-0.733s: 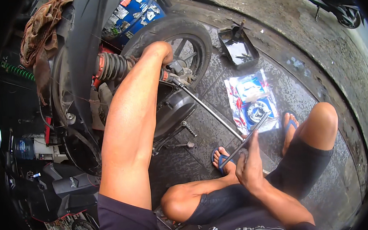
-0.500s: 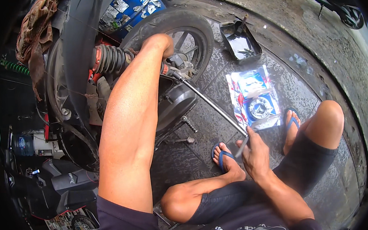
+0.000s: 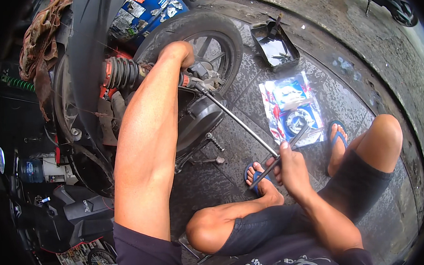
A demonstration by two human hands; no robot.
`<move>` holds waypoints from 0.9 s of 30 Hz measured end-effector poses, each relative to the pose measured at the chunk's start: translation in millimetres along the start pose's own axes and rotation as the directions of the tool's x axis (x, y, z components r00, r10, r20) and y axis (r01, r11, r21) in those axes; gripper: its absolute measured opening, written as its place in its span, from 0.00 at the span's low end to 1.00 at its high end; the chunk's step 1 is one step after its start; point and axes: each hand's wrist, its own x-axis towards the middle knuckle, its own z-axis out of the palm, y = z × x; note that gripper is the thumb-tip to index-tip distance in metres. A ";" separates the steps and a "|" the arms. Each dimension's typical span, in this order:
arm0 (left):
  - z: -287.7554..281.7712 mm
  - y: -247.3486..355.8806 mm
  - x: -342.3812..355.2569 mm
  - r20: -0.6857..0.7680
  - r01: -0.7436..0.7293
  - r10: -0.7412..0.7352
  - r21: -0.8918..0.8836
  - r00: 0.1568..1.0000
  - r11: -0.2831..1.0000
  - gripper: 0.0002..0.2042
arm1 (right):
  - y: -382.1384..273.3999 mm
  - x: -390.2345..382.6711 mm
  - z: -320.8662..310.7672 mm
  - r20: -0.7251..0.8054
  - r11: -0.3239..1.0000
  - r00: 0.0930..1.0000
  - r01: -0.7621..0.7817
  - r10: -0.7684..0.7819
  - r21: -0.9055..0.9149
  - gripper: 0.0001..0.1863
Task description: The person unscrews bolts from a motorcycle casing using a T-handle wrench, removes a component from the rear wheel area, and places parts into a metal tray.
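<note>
My right hand [image 3: 293, 169] is closed around the crossbar of a long T-handle socket wrench [image 3: 240, 123]. The wrench's far end meets the lower mount of a black-coiled shock absorber [image 3: 123, 73] with red ends. Beyond the shock absorber, my left hand [image 3: 180, 52] bends down next to the motorcycle's rear wheel [image 3: 237, 48]; its fingers are hidden behind the hand and wrist. Below the wrench shaft sits the round dark engine cover [image 3: 202, 117], with a kickstart lever [image 3: 215, 142] near it.
On the tiled floor lies a plastic package [image 3: 291, 98] with a round metal part inside. A black tray [image 3: 275, 43] with dark liquid stands beyond it. A blue drum [image 3: 151, 12] is behind the wheel. Another motorcycle [image 3: 80, 206] stands at left.
The T-handle's crossbar has turned in my right hand, and both its ends now show. My left hand stays by the shock absorber; the whole view has shifted slightly.
</note>
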 end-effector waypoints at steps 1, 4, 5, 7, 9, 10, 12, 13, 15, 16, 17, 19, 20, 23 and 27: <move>-0.4 1.3 0.1 0.028 0.024 -0.024 -0.020 0.999 1.000 0.13 | 8.6 6.3 -11.2 0.252 0.860 0.935 -0.333 0.249 0.387 0.34; 8.0 -3.8 2.5 -0.069 0.004 -0.003 0.015 0.998 1.000 0.14 | -4.5 2.8 8.3 0.313 0.663 0.793 -0.609 0.523 0.434 0.31; 9.6 1.5 -1.0 -0.069 0.034 -0.032 0.035 0.997 0.999 0.13 | 2.4 2.6 13.8 0.265 0.679 0.833 -0.551 0.486 0.484 0.29; 0.8 6.5 -5.3 0.016 0.019 -0.020 0.046 1.000 0.999 0.14 | 8.0 2.0 22.9 0.123 0.698 0.889 -0.426 0.441 0.576 0.27; -2.7 8.7 -8.5 0.066 0.029 -0.032 0.037 0.997 0.999 0.14 | -3.3 2.3 30.4 -0.058 0.719 0.905 -0.294 0.422 0.630 0.25; -2.8 11.0 -10.3 0.075 0.040 -0.042 0.030 0.996 0.999 0.13 | -4.3 1.6 28.0 -0.089 0.761 0.911 -0.280 0.403 0.584 0.24; -4.4 10.1 -11.4 0.090 0.071 -0.073 0.026 0.993 0.997 0.12 | -5.4 1.4 26.9 -0.136 0.833 0.923 -0.252 0.359 0.493 0.24; -4.2 9.1 -10.9 0.082 0.061 -0.062 0.018 0.995 0.998 0.12 | -1.9 -0.4 33.0 -0.261 0.901 0.927 -0.147 0.270 0.408 0.24; 1.7 4.0 -7.3 0.067 0.039 -0.038 -0.006 0.997 0.999 0.14 | 2.8 -6.4 36.1 -0.279 0.936 0.946 -0.061 0.165 0.348 0.24; 0.3 1.6 -3.6 0.115 0.060 -0.057 -0.024 0.992 0.998 0.11 | 3.6 -7.8 37.1 -0.285 0.949 0.952 -0.017 0.112 0.316 0.25; 3.9 -4.0 -1.5 0.176 0.094 -0.084 -0.045 0.981 0.995 0.09 | -11.4 -18.0 32.3 -0.181 0.994 0.979 -0.086 0.098 0.073 0.24; 1.4 4.2 -1.6 0.194 0.063 -0.053 -0.049 0.980 0.997 0.10 | 0.2 -26.3 24.7 -0.157 0.893 0.942 0.216 -0.297 -0.395 0.24; -3.9 7.3 -8.6 0.160 0.021 -0.016 -0.028 0.987 0.999 0.11 | 3.6 -27.6 24.3 -0.121 0.792 0.912 0.266 -0.391 -0.550 0.24; 2.4 3.5 -6.4 0.136 0.047 -0.039 -0.061 0.990 0.997 0.13 | 9.1 -20.9 13.3 0.034 0.491 0.836 0.354 -0.548 -0.796 0.25; -4.1 7.5 -0.3 0.358 0.215 -0.149 -0.151 0.922 0.965 0.13 | 12.0 0.6 5.5 -0.143 0.999 0.989 -0.029 0.031 0.013 0.23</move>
